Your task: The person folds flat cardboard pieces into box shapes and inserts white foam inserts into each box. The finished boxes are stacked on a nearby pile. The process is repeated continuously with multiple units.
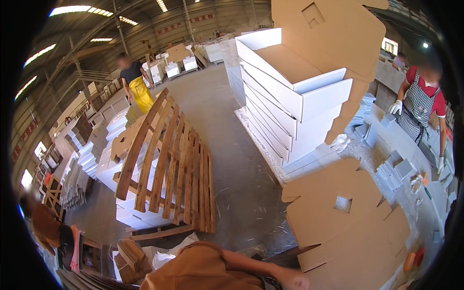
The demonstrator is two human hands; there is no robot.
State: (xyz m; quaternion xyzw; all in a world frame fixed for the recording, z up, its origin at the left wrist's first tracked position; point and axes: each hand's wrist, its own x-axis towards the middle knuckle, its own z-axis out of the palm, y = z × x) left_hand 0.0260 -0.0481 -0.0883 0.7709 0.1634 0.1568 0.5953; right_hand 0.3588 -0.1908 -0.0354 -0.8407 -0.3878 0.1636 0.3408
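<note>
One brown cardboard sheet [328, 227] lies flat at the lower right of the frame, with its flaps unfolded, so this piece seems left to be formed. About five white boxes [270, 89] stand stacked right of the upper centre and look already formed; the top one is open, with one upright brown sheet [333, 43] behind it. At the bottom edge, the left hand [294, 280] is just beside the flat sheet; its fingers look curled, but one cannot tell how open they are or whether they hold anything. The right hand is not visible. One slatted wooden pallet [169, 159] leans left of centre, and at least four other people [137, 92] are present.
</note>
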